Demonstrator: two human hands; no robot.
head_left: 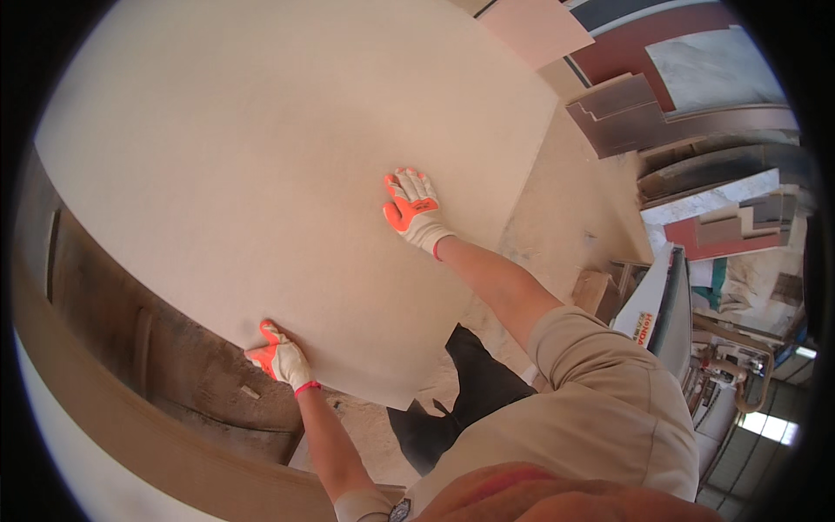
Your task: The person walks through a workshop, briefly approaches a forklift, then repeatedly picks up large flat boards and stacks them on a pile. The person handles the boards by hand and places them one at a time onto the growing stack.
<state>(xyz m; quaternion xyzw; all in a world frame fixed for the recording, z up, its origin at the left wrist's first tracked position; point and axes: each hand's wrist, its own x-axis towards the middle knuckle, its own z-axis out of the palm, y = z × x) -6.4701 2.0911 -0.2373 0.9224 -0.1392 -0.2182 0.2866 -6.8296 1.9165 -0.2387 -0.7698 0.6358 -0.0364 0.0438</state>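
Gloves (424,231) with orange fingertips cover both my hands. My right hand (413,207) lies palm down on the face of the big pale board (261,165), thumb apart from the fingers, gripping nothing. My left hand (282,357) is at the board's near left edge, thumb upward; I cannot tell whether its fingers close on that edge. The board spreads out ahead of me. Its face looks whole, with no cut showing; with both hands on it, I'd judge the handling is under way and letting go is left, but what else is done I can't tell. Leftward runs a brown ledge (113,391); rightward, past dusty floor (565,204), are coloured panels (624,57).
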